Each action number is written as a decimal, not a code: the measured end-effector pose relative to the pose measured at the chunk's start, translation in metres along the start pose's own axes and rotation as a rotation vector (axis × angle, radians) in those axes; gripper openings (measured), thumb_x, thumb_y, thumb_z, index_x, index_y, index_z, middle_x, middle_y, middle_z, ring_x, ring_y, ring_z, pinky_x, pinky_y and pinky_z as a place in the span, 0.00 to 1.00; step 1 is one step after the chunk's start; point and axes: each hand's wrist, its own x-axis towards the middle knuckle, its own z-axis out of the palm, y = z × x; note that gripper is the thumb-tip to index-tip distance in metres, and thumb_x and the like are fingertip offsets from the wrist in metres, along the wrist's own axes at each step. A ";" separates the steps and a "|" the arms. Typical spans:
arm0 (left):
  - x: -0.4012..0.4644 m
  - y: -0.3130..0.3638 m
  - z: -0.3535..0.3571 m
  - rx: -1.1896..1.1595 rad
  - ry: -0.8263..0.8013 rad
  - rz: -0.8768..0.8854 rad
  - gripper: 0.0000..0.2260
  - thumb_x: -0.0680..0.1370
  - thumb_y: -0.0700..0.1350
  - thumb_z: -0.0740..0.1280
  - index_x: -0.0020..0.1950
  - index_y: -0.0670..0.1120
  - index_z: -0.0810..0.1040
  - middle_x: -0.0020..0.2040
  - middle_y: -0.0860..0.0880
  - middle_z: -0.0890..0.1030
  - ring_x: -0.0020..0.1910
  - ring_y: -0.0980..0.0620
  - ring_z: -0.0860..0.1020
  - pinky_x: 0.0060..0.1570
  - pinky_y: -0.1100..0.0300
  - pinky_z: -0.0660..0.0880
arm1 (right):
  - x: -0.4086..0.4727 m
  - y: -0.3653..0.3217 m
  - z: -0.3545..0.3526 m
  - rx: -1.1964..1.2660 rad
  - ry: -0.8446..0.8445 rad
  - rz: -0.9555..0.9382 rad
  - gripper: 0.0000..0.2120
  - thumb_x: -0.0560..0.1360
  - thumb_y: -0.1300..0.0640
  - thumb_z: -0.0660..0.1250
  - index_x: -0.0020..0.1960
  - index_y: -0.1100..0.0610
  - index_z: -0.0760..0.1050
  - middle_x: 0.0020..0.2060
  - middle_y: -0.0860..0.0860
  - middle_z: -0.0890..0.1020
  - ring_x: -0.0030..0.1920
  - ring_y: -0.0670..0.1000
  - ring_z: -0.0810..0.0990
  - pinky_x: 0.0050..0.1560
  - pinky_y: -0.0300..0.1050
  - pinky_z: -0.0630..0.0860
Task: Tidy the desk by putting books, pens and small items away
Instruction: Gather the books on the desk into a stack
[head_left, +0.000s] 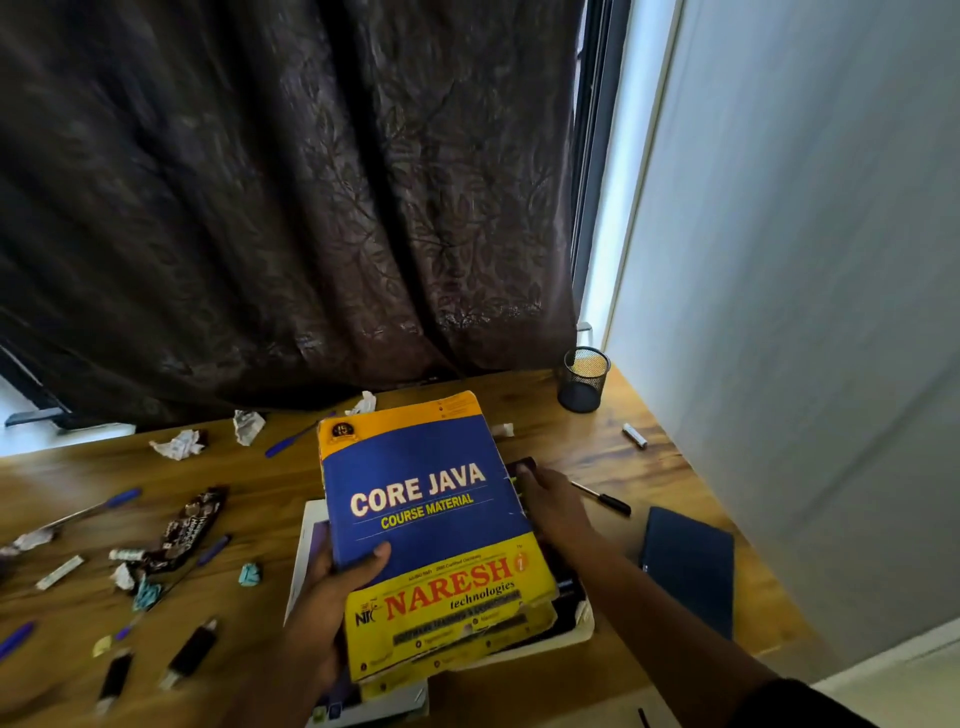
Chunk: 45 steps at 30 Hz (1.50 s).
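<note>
book (431, 519) atop stack (566, 631) | pens (104, 506) left | cup (584, 379) behind-right

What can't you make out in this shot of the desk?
Head view only:
- Books under the Java book: titles covered by it.
- Right hand: fingertips hidden behind the stack.
- Pens at lower left: motion-blurred.
- Mesh cup: contents too dark.

Beneath the Core Java book (431, 519), only edges of further books (311, 561) showing, titles hidden. Left-side pens (111, 499) and wrappers (192, 525) blurred, print unreadable. Right-hand fingertips (524, 480) tucked behind the cover's edge.
</note>
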 end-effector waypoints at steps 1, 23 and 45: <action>0.000 0.000 -0.001 -0.005 -0.001 0.006 0.24 0.71 0.40 0.74 0.66 0.50 0.77 0.55 0.39 0.86 0.49 0.34 0.85 0.38 0.41 0.83 | -0.001 0.007 -0.003 -0.151 0.034 0.007 0.18 0.81 0.42 0.62 0.59 0.54 0.79 0.56 0.56 0.84 0.57 0.58 0.82 0.55 0.51 0.78; 0.031 0.057 -0.014 -0.128 0.004 0.074 0.20 0.79 0.43 0.68 0.71 0.47 0.74 0.62 0.38 0.83 0.58 0.35 0.83 0.50 0.34 0.81 | 0.009 -0.001 -0.001 -0.358 -0.174 0.271 0.50 0.49 0.41 0.87 0.68 0.50 0.74 0.65 0.51 0.79 0.65 0.56 0.78 0.66 0.59 0.75; 0.043 0.095 -0.032 0.016 0.029 0.210 0.23 0.76 0.40 0.71 0.71 0.48 0.74 0.58 0.42 0.85 0.53 0.40 0.85 0.43 0.43 0.84 | -0.003 0.050 0.005 0.238 0.104 0.101 0.11 0.80 0.45 0.68 0.61 0.43 0.75 0.52 0.45 0.85 0.51 0.50 0.84 0.56 0.55 0.79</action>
